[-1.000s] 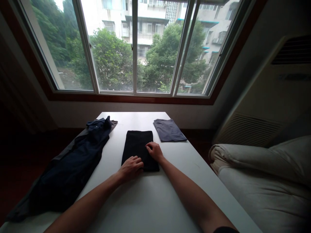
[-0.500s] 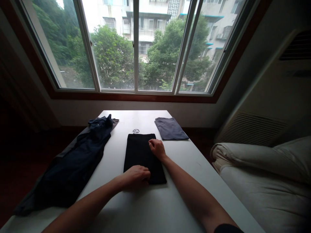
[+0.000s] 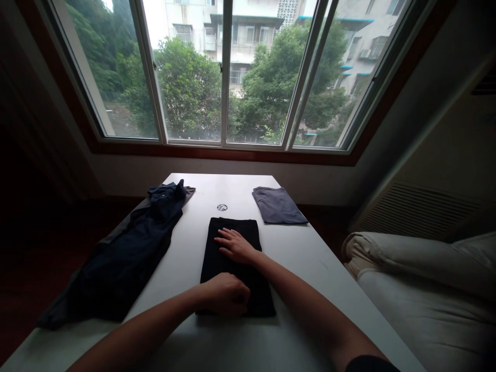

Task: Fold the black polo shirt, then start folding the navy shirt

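A black folded piece of clothing (image 3: pixel 261 294) lies flat on the white table (image 3: pixel 302 289) before me. My right hand (image 3: pixel 236 245) rests on its upper half, palm down, with the fingers spread. Over the near left part of the same cloth is my left hand (image 3: pixel 228 293), its fingers curled into a fist shape. What is inside those fingers, if anything, is hidden from view. Both forearms cross the near part of the table.
Dark blue clothing (image 3: pixel 132 258) lies over grey cloth along the table's left side. Folded grey clothing (image 3: pixel 279 205) sits at the far right. A small round black-and-white mark (image 3: pixel 222 207) shows beyond the black cloth. A covered sofa (image 3: pixel 418 274) stands right; a window (image 3: pixel 225 77) is ahead.
My right hand has opened from a loose curl and moved left onto the cloth's middle. The black cloth and my left hand have come nearer to me. The view shifted slightly.
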### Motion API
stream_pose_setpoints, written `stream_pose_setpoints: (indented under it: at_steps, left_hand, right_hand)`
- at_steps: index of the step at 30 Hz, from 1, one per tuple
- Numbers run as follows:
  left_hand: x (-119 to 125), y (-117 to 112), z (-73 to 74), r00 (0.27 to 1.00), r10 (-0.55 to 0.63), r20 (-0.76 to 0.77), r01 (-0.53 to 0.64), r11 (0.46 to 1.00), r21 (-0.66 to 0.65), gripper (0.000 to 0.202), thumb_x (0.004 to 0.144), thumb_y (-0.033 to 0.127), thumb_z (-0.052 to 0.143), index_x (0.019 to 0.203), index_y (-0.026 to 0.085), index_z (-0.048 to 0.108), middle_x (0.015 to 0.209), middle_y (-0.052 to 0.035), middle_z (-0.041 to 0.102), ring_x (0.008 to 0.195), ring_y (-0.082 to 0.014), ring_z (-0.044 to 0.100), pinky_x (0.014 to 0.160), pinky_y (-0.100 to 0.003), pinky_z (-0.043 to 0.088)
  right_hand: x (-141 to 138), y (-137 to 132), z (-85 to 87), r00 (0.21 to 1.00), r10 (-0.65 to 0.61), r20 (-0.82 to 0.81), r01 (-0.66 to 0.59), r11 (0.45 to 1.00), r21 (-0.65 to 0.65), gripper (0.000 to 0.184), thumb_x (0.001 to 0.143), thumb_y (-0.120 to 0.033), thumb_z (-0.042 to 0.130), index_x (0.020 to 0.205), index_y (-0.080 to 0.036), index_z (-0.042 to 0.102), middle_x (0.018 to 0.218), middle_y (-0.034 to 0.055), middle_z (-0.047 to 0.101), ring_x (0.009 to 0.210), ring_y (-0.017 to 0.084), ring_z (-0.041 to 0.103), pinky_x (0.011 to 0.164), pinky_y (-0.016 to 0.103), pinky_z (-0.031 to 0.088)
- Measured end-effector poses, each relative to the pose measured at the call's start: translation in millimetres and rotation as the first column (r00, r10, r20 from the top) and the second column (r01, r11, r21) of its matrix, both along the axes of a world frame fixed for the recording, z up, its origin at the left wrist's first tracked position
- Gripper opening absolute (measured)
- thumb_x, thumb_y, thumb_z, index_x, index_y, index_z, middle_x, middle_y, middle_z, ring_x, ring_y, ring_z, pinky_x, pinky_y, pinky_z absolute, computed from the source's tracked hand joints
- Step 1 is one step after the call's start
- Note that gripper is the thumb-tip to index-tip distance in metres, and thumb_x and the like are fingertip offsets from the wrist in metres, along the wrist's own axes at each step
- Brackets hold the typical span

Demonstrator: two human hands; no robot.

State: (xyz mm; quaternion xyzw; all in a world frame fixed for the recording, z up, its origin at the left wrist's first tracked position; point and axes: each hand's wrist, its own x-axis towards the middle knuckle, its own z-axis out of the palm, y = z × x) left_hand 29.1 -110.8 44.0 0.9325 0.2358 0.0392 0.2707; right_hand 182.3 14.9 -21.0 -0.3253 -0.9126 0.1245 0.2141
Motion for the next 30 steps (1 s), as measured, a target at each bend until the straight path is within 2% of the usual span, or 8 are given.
stream_pose_setpoints:
  at_steps: [4, 9, 13, 18, 22, 25, 27, 30]
  left_hand:
    - [2, -1, -1.5, 1.000, 0.029, 0.007, -0.029, 1.000, 0.001, 0.007, 0.084, 0.028, 0.074, 0.083, 0.022, 0.071, 0.081, 0.0030, 0.073, 0.071, -0.0147, 0.065, 0.064, -0.024, 0.041]
    - [4, 1, -10.6, 0.993, 0.102, 0.063, -0.101, 0.995, -0.005, 0.008, 0.090, 0.029, 0.071, 0.086, 0.022, 0.070, 0.083, 0.0025, 0.073, 0.073, -0.0147, 0.065, 0.067, -0.024, 0.041]
    - [6, 5, -18.7, 0.975, 0.190, 0.112, -0.189, 0.982, -0.020, 0.009, 0.096, 0.028, 0.063, 0.094, 0.021, 0.068, 0.088, 0.0014, 0.071, 0.077, -0.0145, 0.063, 0.071, -0.025, 0.043]
    - [3, 9, -17.7, 0.968, 0.229, 0.107, -0.245, 0.952, 0.181, 0.011, 0.094, 0.032, 0.066, 0.100, 0.023, 0.068, 0.108, -0.0052, 0.067, 0.102, -0.0228, 0.061, 0.096, -0.036, 0.047]
    - [-4, 13, -20.4, 0.979, 0.176, 0.100, -0.196, 0.949, 0.248, 0.048, 0.089, 0.050, 0.072, 0.131, 0.027, 0.062, 0.139, -0.0098, 0.059, 0.132, -0.0320, 0.051, 0.117, -0.051, 0.035]
    - [-8, 16, -28.0, 0.993, 0.108, 0.048, -0.116, 0.961, 0.253, 0.085, 0.088, 0.071, 0.063, 0.159, 0.029, 0.039, 0.165, -0.0128, 0.037, 0.152, -0.0388, 0.030, 0.125, -0.064, 0.015]
    - [-8, 19, -33.0, 0.996, 0.090, 0.013, -0.090, 0.967, 0.238, 0.095, 0.088, 0.079, 0.056, 0.165, 0.031, 0.027, 0.171, -0.0121, 0.026, 0.157, -0.0393, 0.021, 0.124, -0.068, 0.009]
    - [-8, 28, -37.5, 0.993, 0.122, -0.008, -0.117, 0.965, 0.237, 0.094, 0.089, 0.081, 0.052, 0.166, 0.033, 0.024, 0.172, -0.0099, 0.022, 0.158, -0.0378, 0.017, 0.125, -0.067, 0.009]
  right_hand:
    - [-2, 23, -2.7, 1.000, 0.014, 0.025, -0.013, 0.999, -0.041, 0.048, 0.098, -0.045, 0.066, 0.145, -0.040, 0.059, 0.160, -0.0001, 0.046, 0.154, 0.028, 0.035, 0.128, 0.051, 0.019]
    - [-7, 48, -6.1, 0.997, -0.076, 0.014, 0.076, 0.996, -0.050, 0.051, 0.097, -0.047, 0.067, 0.147, -0.038, 0.058, 0.161, 0.0024, 0.044, 0.154, 0.029, 0.033, 0.127, 0.053, 0.021]
    - [-2, 52, -9.5, 0.992, -0.117, -0.050, 0.115, 0.993, -0.035, 0.045, 0.098, -0.042, 0.065, 0.142, -0.033, 0.064, 0.157, 0.0058, 0.050, 0.151, 0.029, 0.039, 0.125, 0.054, 0.026]
    - [23, 54, -3.1, 0.963, -0.225, -0.151, 0.227, 0.974, -0.009, 0.029, 0.095, -0.030, 0.066, 0.123, -0.029, 0.075, 0.141, 0.0069, 0.065, 0.140, 0.028, 0.053, 0.120, 0.051, 0.036]
    - [39, 61, 3.8, 0.883, -0.389, -0.264, 0.404, 0.915, 0.004, 0.022, 0.098, -0.027, 0.058, 0.109, -0.026, 0.077, 0.120, 0.0066, 0.074, 0.118, 0.024, 0.065, 0.108, 0.040, 0.045]
    - [44, 66, 4.7, 0.811, -0.476, -0.341, 0.507, 0.862, 0.002, 0.024, 0.099, -0.026, 0.052, 0.103, -0.024, 0.075, 0.108, 0.0070, 0.075, 0.107, 0.023, 0.066, 0.101, 0.035, 0.047]
    - [46, 68, 3.8, 0.780, -0.499, -0.378, 0.541, 0.841, 0.006, 0.024, 0.098, -0.026, 0.051, 0.100, -0.022, 0.074, 0.105, 0.0077, 0.074, 0.104, 0.023, 0.066, 0.099, 0.035, 0.047]
    - [49, 71, 1.7, 0.743, -0.530, -0.408, 0.586, 0.811, 0.014, 0.025, 0.099, -0.028, 0.049, 0.097, -0.021, 0.074, 0.103, 0.0087, 0.074, 0.103, 0.024, 0.065, 0.099, 0.035, 0.045]
